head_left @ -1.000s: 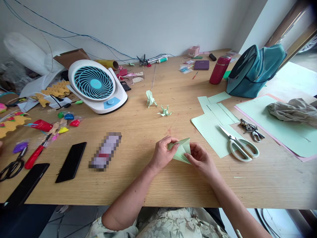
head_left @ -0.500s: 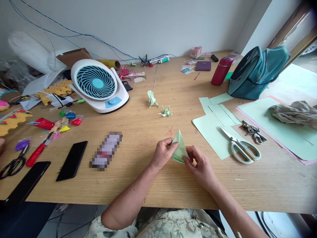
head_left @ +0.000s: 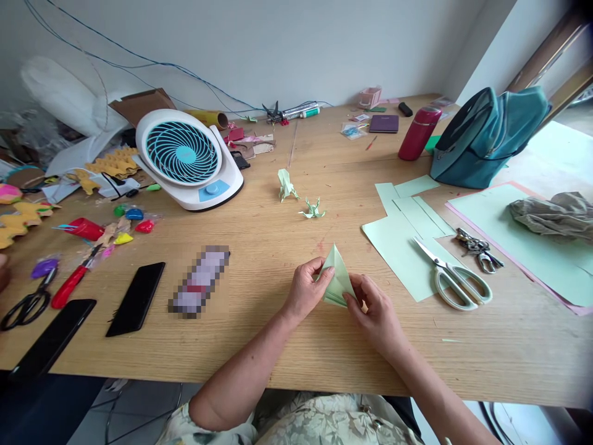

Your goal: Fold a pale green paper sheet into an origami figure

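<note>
A folded piece of light green paper (head_left: 338, 279), pointed at the top and layered along its lower edge, is held between both hands just over the table. My left hand (head_left: 306, 285) pinches its left side, thumb lying across the front face. With thumb and fingers closed, my right hand (head_left: 372, 303) grips the lower right corner. Beyond them stand two folded green paper figures, a taller one (head_left: 286, 185) and a smaller spiky one (head_left: 313, 209). To the right, white-handled scissors (head_left: 456, 278) rest partly on green paper sheets (head_left: 393, 250).
A white fan (head_left: 185, 157) stands at the back left. Two black phones, one (head_left: 136, 299) nearer the middle, and a blurred-out object (head_left: 200, 281) lie at the left. Keys (head_left: 479, 249), a red flask (head_left: 419, 133) and a teal bag (head_left: 488, 139) are at the right. Another person's hand (head_left: 4, 272) shows at the left edge.
The camera view has shifted slightly. Both hands keep their grip on the folded paper, with hardly any visible movement.
</note>
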Available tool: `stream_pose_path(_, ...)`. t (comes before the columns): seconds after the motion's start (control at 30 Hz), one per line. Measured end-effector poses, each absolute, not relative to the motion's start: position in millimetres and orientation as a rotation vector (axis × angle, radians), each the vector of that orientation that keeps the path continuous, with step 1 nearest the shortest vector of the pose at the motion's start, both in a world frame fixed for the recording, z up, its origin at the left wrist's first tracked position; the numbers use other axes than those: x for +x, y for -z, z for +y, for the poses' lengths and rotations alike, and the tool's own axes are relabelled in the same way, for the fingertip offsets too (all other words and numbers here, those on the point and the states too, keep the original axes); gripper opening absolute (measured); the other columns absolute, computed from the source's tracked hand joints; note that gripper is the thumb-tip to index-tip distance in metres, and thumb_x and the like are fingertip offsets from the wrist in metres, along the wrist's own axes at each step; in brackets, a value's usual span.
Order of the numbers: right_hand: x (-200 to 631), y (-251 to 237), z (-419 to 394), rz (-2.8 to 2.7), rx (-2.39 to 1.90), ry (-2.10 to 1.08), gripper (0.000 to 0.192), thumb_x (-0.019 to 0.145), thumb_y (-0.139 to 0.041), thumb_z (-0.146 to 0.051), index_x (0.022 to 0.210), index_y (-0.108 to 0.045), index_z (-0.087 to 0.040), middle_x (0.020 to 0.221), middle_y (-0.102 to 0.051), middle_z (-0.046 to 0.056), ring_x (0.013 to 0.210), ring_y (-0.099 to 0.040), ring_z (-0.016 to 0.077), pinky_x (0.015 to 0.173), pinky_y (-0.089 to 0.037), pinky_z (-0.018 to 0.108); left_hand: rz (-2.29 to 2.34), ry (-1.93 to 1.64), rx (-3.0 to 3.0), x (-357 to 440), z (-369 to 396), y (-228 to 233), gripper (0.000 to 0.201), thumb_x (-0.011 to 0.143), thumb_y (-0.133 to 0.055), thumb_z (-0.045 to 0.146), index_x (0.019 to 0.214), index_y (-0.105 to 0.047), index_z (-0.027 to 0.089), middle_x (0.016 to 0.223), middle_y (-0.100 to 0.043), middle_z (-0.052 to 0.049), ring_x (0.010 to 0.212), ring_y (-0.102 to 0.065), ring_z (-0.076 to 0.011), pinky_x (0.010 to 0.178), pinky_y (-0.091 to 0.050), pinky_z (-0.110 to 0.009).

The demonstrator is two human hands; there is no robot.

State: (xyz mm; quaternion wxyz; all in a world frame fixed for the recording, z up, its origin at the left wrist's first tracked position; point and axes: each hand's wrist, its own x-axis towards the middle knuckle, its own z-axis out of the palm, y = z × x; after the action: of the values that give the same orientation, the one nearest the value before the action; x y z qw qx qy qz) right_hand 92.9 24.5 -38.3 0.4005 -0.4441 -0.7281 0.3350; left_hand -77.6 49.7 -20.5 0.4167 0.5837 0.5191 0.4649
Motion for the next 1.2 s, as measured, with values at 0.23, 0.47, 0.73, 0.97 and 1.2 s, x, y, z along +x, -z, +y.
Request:
stream_pose_path(0.23,92,40,24,-1.88,-1.115,-0.925,0.01,0.093,-0.053,-0.021,0.102,-0.057,-0.022,0.08,-0.057,0.0,0.067,-0.052,0.0147,0.059,-0.042,0.027,1.267,-1.171,1.419,-81,52,23,0.031,0.093,-0.054,0.037,0.07,-0.049,0.016,0.064,-0.04,0.005,0.061,-0.037,-0.0088,0.059,-0.032,-0.02)
stream_pose_path(0.47,100,47,25,-1.632,-1.001,-1.067,0.027,0.099,-0.05,-0.025,0.126,-0.051,-0.026,0.091,-0.06,0.002,0.076,-0.058,0.0146,0.068,-0.05,0.029,1.232,-1.101,1.568,-81,48,13,0.027,0.097,-0.049,0.034,0.078,-0.055,0.016,0.068,-0.048,0.004,0.065,-0.044,-0.0097,0.065,-0.037,-0.02)
stream_pose_path(0.73,130,27,32,-2.069,-0.864,-0.602,0.043,0.097,-0.048,-0.007,0.132,-0.054,-0.029,0.108,-0.059,0.007,0.095,-0.06,0.0175,0.079,-0.052,0.032,0.99,-0.735,1.891,-82,46,11,0.016,0.096,-0.057,0.025,0.104,-0.069,0.018,0.099,-0.071,-0.003,0.096,-0.063,-0.0169,0.09,-0.043,-0.026)
stream_pose_path(0.97,160,27,9,-2.293,-0.864,-0.504,0.032,0.096,-0.051,-0.005,0.122,-0.059,-0.023,0.106,-0.062,0.008,0.092,-0.062,0.0169,0.077,-0.051,0.03,0.963,-0.527,2.128,-72,39,16,0.026,0.09,-0.066,0.018,0.115,-0.062,0.021,0.099,-0.071,-0.002,0.099,-0.063,-0.0178,0.095,-0.044,-0.03)
stream_pose_path(1.2,179,43,-31,-2.344,-1.042,-0.263,0.022,0.097,-0.05,-0.007,0.112,-0.061,-0.018,0.097,-0.065,0.009,0.083,-0.06,0.0188,0.074,-0.046,0.035,0.999,-0.552,2.528,-62,13,10,0.014,0.095,-0.063,0.029,0.103,-0.063,0.018,0.106,-0.066,-0.005,0.1,-0.059,-0.0205,0.089,-0.047,-0.034)
